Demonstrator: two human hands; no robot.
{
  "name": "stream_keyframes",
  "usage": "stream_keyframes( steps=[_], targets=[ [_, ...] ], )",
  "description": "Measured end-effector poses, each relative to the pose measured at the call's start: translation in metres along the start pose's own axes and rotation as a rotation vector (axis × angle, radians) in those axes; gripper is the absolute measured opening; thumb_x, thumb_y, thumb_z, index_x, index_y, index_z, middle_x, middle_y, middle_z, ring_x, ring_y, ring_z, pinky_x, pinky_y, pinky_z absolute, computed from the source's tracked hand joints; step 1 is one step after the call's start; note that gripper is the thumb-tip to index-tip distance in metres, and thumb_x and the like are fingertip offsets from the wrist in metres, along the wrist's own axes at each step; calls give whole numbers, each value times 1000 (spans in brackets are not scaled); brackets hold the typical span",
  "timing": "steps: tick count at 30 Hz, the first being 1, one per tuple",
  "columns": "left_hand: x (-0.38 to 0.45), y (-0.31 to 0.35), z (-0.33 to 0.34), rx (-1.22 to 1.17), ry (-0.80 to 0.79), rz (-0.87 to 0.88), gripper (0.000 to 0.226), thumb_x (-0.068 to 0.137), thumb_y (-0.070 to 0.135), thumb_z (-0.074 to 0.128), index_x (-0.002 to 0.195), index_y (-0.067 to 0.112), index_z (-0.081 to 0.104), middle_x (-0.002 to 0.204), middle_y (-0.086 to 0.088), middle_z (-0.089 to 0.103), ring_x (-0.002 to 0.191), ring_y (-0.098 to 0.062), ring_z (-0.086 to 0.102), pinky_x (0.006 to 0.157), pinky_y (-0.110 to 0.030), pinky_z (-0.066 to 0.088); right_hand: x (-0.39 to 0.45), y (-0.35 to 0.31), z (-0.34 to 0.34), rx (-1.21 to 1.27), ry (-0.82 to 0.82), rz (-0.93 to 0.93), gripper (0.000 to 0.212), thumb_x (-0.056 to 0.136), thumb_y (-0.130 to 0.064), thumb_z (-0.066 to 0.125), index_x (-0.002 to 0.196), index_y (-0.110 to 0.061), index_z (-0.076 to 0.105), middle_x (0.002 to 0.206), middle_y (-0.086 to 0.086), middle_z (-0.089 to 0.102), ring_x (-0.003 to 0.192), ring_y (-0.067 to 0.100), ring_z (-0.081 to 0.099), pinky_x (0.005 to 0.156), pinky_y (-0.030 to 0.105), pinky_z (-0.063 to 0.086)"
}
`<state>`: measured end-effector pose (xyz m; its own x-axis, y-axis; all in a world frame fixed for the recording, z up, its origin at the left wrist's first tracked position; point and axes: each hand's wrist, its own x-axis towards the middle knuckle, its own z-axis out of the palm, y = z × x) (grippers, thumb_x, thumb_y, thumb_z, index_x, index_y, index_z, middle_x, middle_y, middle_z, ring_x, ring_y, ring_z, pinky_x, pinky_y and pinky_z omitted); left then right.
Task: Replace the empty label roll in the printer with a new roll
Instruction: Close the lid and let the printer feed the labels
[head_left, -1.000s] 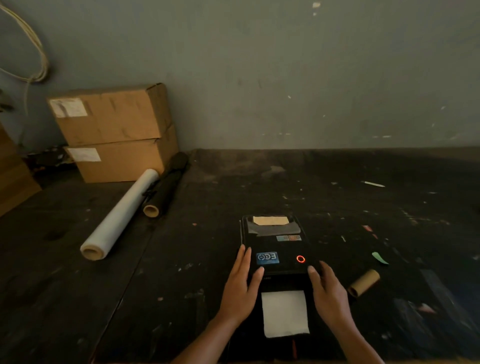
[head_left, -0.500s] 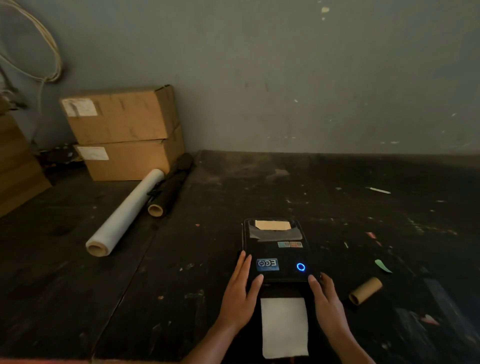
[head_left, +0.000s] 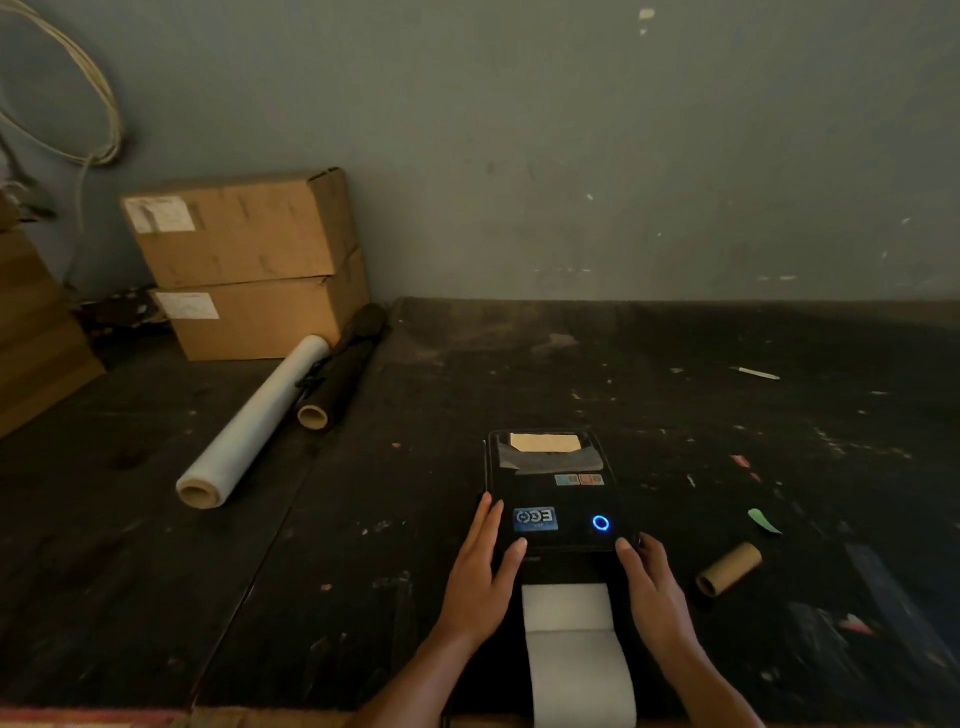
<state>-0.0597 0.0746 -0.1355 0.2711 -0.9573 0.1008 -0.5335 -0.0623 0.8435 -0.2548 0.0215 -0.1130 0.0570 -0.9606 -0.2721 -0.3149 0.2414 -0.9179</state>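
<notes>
Head view: the printer (head_left: 553, 493) is seen lying flat on the dark table (head_left: 363, 545), close to the near edge, with its lid shut and a ring light (head_left: 601, 523) lit blue. It is flanked by both hands. The left hand (head_left: 480, 577) is laid open with fingers spread, the fingertips resting on the lid's near left corner; nothing is gripped. The right hand (head_left: 652, 587) is likewise open and flat at the near right corner, with no object held. This placement is judged to serve for pressing the lid shut evenly and steadying the body while paper feeds. A white label strip (head_left: 574, 649) is fed out of the front slot between the wrists and runs over the table edge, so the new roll is taken to be seated inside, though it is hidden by the lid. The empty core (head_left: 730, 569) is left lying on its side to the right, apart from the printer, clear of the work. The task is judged nearly finished.
</notes>
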Motion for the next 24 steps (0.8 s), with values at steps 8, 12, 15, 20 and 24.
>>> stream_keyframes(
  steps=[8,12,15,20,24],
  targets=[
    [1,-3,1,-11,-1,-6,64,93,55,39,149,36,15,149,31,-3,136,5,5,110,-28,16,1,2,3,33,5,0,61,94,-45,44,148,-25,21,148,11,39,133,31,38,106,48,31],
    [0,-4,2,-18,6,4,63,94,55,40,149,36,15,149,30,-2,137,5,5,111,-29,16,4,2,3,15,-6,-23,57,95,-44,41,148,-40,17,155,7,29,139,34,29,109,53,26],
    [0,-4,2,-19,7,5,63,94,53,40,149,36,15,149,30,-2,137,5,4,112,-30,16,5,4,3,-2,-1,-40,56,95,-45,41,147,-43,17,155,6,29,140,33,27,110,54,24],
    [0,-3,2,-24,7,-5,62,95,51,42,149,37,16,148,31,-2,137,4,4,111,-31,16,8,7,3,10,-3,-43,56,95,-46,41,146,-43,19,154,5,30,141,33,25,112,54,20],
    [0,-4,1,-38,10,-1,62,94,52,42,148,37,17,149,30,-1,138,4,5,111,-30,17,9,8,2,23,-11,-45,57,95,-46,42,146,-42,19,155,5,30,142,31,24,112,54,19]
  ],
)
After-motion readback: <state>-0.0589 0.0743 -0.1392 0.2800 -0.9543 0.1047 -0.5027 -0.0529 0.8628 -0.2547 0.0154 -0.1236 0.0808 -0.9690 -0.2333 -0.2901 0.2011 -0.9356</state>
